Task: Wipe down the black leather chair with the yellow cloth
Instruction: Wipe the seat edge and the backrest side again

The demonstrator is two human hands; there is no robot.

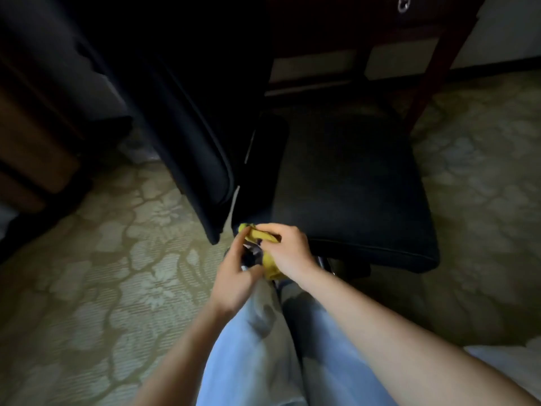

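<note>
The black leather chair (345, 186) stands before me, its seat facing up and its backrest (193, 136) rising at the left. A small yellow cloth (270, 268) is bunched near the seat's front left corner. My right hand (288, 252) grips the cloth from above, fingers curled round it. My left hand (237, 276) is just below and to the left, its fingertips pinching the cloth's upper end (248, 230). Part of the cloth is hidden under my right hand.
A dark wooden desk with a leg (433, 71) and a metal drawer pull (403, 5) stands behind the chair. Patterned green carpet (117, 273) covers the floor. Dark furniture (38, 159) sits at the left. My legs in light jeans (263, 347) are below.
</note>
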